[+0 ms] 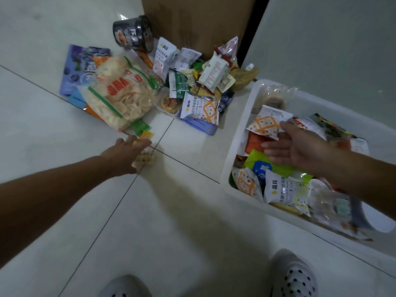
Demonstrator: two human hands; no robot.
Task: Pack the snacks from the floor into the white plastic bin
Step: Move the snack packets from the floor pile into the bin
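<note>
The white plastic bin (235,138) sits on the tiled floor (188,236), already holding a loose layer of packets. Among them are a white packet with an orange lattice print (265,124) near its far end and a green pouch (255,159) near the middle.

The right hand (300,147) hovers over the middle of the bin, palm turned up and sideways, fingers straight and spread, holding nothing. Its thumb lies at the edge of the lattice-print packet.

To the left of the bin, and well apart from it, the left hand (126,153) reaches down to the floor over a small clear packet (146,160) of pale bites. A yellow-orange sachet (146,135) lies at its fingertips. The hand is blurred, and I cannot tell whether its fingers have closed on either one.

Beyond the bin's far left corner lies the heap of snacks (192,86) still on the floor. Farthest from the bin on that side is a blue-purple pouch (71,78), with a big bag of pale crisps (120,93) lying across it. Closer to the bin are a white carton (212,73) on top of the heap and another lattice-print packet (199,109) at its near edge. A black noodle bowl (134,33) lies tipped on its side behind the heap, beside a cardboard box (197,22).

On the near side of the bin, two grey clogs (293,275) stand on the tiles.
</note>
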